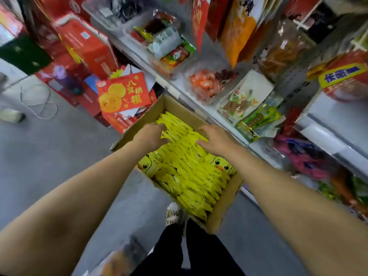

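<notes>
An open cardboard box (pixel 221 214) stands on the grey floor, packed with several yellow snack packets (pixel 187 172) printed with a duck face. My left hand (pixel 151 135) reaches into the far left of the box, its fingers curled down among the packets. My right hand (pixel 214 139) lies on the packets at the far right with its fingers spread and fairly straight. Whether the left hand grips a packet is hidden by its own fingers.
A white shelf (pixel 179 84) with bagged snacks runs along the right of the box. Red gift boxes (pixel 85 42) and a red carton (pixel 123 94) pile up at the back left. A white cable (pixel 39 104) lies on the floor. My feet (pixel 173 214) stand below the box.
</notes>
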A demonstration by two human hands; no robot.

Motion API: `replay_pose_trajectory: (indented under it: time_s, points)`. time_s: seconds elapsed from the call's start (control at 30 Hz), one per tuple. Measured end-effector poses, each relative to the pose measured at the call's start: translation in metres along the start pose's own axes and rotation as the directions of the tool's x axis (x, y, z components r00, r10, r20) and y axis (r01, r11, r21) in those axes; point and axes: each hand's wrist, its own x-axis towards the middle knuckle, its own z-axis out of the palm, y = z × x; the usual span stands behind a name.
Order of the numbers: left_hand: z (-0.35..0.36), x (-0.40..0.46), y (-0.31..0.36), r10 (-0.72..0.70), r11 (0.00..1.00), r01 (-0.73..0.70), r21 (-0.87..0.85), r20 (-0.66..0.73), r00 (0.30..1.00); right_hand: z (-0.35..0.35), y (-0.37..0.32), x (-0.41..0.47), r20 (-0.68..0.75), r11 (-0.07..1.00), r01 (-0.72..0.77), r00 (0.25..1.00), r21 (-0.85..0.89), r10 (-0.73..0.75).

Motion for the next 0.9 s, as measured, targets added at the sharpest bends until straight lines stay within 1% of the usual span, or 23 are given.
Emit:
replay_pose_trajectory:
  time_s: [0.07, 0.17, 0.27, 0.37, 0.43, 0.53, 0.57, 0.6, 0.67, 0.73, 0.8, 0.83, 0.9]
  points:
    - [0.026, 0.008, -0.019, -0.039, 0.999, 0.041, -0.022, 0.096, 0.995, 0.034, 0.011, 0.012, 0.085, 0.999, -0.043, 0.996, 0.032, 0.04]
    - [0.062, 0.019, -0.043, -0.097, 0.993, 0.108, -0.037, 0.235, 0.967, 0.076, 0.027, 0.022, 0.216, 0.994, -0.105, 0.972, 0.027, 0.097]
    - [0.091, 0.031, -0.06, -0.14, 0.987, 0.157, -0.026, 0.332, 0.933, 0.114, 0.041, 0.033, 0.304, 0.988, -0.137, 0.946, 0.071, 0.11]
    - [0.111, 0.044, -0.072, -0.153, 0.987, 0.163, 0.005, 0.376, 0.914, 0.143, 0.051, 0.042, 0.36, 0.977, -0.16, 0.928, 0.139, 0.101]
    - [0.125, 0.051, -0.082, -0.169, 0.986, 0.154, 0.069, 0.405, 0.899, 0.157, 0.058, 0.047, 0.385, 0.969, -0.187, 0.916, 0.162, 0.112]
    - [0.14, 0.057, -0.095, -0.193, 0.979, 0.141, 0.149, 0.446, 0.874, 0.171, 0.072, 0.051, 0.39, 0.957, -0.214, 0.912, 0.194, 0.124]
    - [0.142, 0.058, -0.096, -0.198, 0.975, 0.129, 0.182, 0.44, 0.876, 0.173, 0.077, 0.051, 0.384, 0.951, -0.226, 0.914, 0.213, 0.131]
    - [0.144, 0.059, -0.097, -0.202, 0.964, 0.105, 0.242, 0.416, 0.887, 0.174, 0.081, 0.05, 0.372, 0.943, -0.236, 0.918, 0.236, 0.137]
    - [0.145, 0.062, -0.094, -0.211, 0.908, 0.044, 0.416, 0.366, 0.906, 0.173, 0.087, 0.046, 0.328, 0.93, -0.248, 0.932, 0.272, 0.153]
    - [0.145, 0.066, -0.088, -0.233, 0.854, 0.016, 0.52, 0.355, 0.906, 0.169, 0.092, 0.04, 0.241, 0.92, -0.245, 0.955, 0.306, 0.174]
    - [0.14, 0.071, -0.079, -0.223, 0.829, -0.014, 0.559, 0.354, 0.908, 0.162, 0.097, 0.032, 0.079, 0.926, -0.203, 0.979, 0.319, 0.187]
    - [0.139, 0.073, -0.075, -0.202, 0.837, -0.027, 0.546, 0.355, 0.913, 0.157, 0.1, 0.027, -0.025, 0.937, -0.174, 0.981, 0.303, 0.191]
    - [0.132, 0.078, -0.064, -0.121, 0.894, -0.069, 0.443, 0.386, 0.914, 0.146, 0.106, 0.017, -0.231, 0.957, -0.158, 0.949, 0.241, 0.215]
